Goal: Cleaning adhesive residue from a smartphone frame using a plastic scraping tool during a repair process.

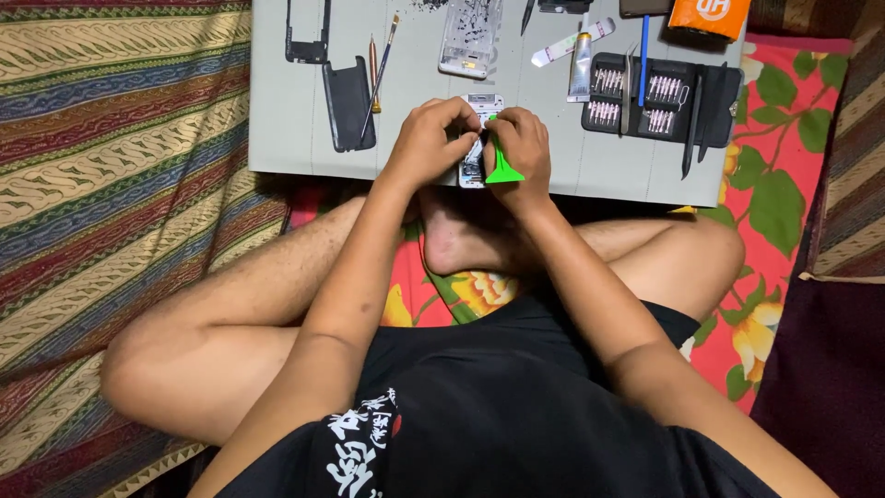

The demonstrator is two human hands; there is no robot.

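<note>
Two hands meet over one small opened phone [474, 138], which lies lengthwise at the near edge of the grey counter [277, 101], its exposed innards facing up. The left hand [429, 143] has its grip closed on the phone's left side and upper end, pinning it down. The right hand [521, 148] is clamped on a green triangular pry tool [501, 164], whose tip is set against the phone's right edge.

Judgement on handling: the phone appears light, rigid and thin, with bare circuitry and probably fine connectors, so it is fragile on its open face. The sound place to hold it is by the long side rails of the frame, not the exposed middle. The metal frame looks smooth and likely slippery under fingertips. The pry tool is plastic, light, somewhat flexible at its thin edge, and best pinched on its wide base.

Outward on the counter: a black back cover [348, 103] and a thin black frame piece [307, 37] to the left, a second stripped phone body [468, 37] beyond, a small tube [580, 66], and a black tray of screwdriver bits [645, 92] to the right. The counter rests on patterned cloth [120, 166] in front of the person's crossed legs.
</note>
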